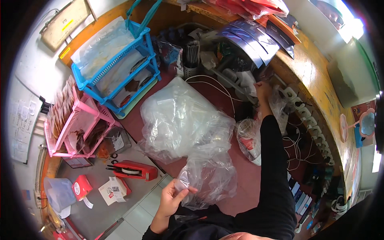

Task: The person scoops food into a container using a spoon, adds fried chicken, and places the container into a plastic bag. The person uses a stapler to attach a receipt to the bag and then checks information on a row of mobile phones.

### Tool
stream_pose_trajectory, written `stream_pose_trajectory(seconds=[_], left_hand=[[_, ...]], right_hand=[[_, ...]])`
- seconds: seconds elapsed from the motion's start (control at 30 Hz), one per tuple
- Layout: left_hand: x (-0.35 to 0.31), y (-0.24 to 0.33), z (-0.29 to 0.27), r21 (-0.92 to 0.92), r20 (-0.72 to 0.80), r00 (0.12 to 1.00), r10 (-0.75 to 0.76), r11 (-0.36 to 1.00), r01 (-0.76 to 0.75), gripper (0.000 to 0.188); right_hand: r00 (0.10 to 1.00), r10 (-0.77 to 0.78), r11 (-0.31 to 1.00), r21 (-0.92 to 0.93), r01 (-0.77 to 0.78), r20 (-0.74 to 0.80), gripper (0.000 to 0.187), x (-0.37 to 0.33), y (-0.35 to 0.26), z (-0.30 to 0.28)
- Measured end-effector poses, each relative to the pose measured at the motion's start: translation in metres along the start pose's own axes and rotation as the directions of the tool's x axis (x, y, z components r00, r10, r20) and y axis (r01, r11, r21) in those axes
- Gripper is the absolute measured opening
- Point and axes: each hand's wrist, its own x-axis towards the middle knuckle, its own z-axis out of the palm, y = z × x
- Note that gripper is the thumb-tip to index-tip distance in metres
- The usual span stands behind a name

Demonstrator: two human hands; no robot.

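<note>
Near centre, the left hand (173,200) pinches a clear plastic bag (214,176), best held steady as the right hand (263,92) reaches far right, grip unclear.

At the frame's left I see a white wall (34,70) and a whiteboard (24,120). My dark red desk (246,180) fills the centre, a grey table (102,208) the lower left, pale floor tiles (146,210) between. A worn wooden counter (316,60) curves down my right; light (353,29) glares upper right.
</note>
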Motion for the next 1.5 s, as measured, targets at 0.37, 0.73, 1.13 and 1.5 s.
stream_pose_trajectory(seconds=[0.37, 0.73, 1.13, 1.5], left_hand=[[-0.007, -0.012, -0.015, -0.079, 0.115, 0.991, 0.068, 0.995, -0.060, 0.012], [-0.010, -0.008, -0.017, -0.022, 0.101, 0.994, 0.028, 0.999, -0.026, 0.014], [-0.010, -0.009, -0.010, -0.106, 0.126, 0.979, 0.162, 0.983, -0.149, 0.020], [-0.020, -0.003, -0.014, -0.211, -0.017, 0.968, 0.252, 0.945, -0.250, 0.022]], right_hand=[[0.794, 0.343, 0.776, 0.325, -0.541, 0.502, 0.027, 0.028, 0.030, -0.002], [0.992, 0.125, 0.968, -0.215, -0.128, -0.024, 0.023, 0.020, 0.003, -0.006], [0.950, 0.030, 0.996, -0.065, -0.053, -0.312, 0.023, 0.032, 0.021, -0.014], [0.933, 0.340, 0.926, 0.131, -0.355, 0.121, 0.028, 0.046, 0.030, -0.036]])
